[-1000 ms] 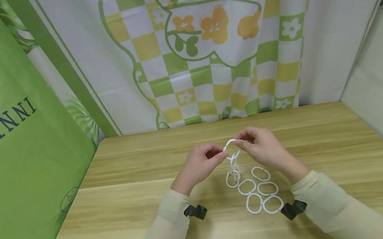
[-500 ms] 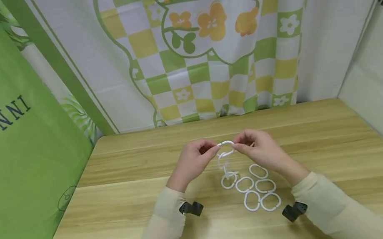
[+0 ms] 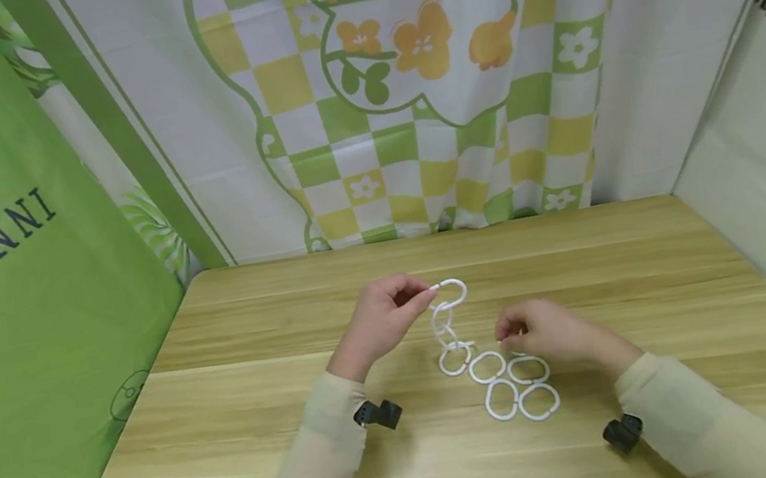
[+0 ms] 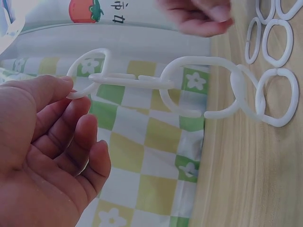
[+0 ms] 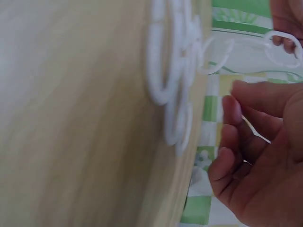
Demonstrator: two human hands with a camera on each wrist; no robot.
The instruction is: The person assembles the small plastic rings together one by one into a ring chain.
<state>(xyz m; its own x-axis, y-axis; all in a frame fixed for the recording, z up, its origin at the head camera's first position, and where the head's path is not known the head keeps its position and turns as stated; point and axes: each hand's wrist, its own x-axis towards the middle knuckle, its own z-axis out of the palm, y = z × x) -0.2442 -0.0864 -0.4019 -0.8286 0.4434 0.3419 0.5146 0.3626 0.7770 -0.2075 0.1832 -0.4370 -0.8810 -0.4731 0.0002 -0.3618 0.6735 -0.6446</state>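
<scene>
My left hand (image 3: 383, 311) pinches the top white plastic chain link (image 3: 466, 290) between thumb and fingertips. More linked white rings hang below it as a short chain; a middle link (image 4: 196, 60) shows a small gap in its side. The chain's lowest link (image 3: 442, 366) reaches down to the tabletop. My right hand (image 3: 550, 329) hovers over the loose links, its fingers loosely curled. In the right wrist view, nothing shows between that hand's thumb and fingertips. A loose link (image 3: 516, 353) lies partly hidden beneath this hand.
Several loose white links (image 3: 531, 383) lie close together on the wooden table (image 3: 233, 433), right of the chain's lower end. A checked curtain (image 3: 408, 159) hangs behind the table, with a green cloth (image 3: 8, 361) on the left and a white one on the right.
My right hand has let go of the top link and moved down and right to the loose links. The left hand keeps hold of the chain, having shifted slightly left.
</scene>
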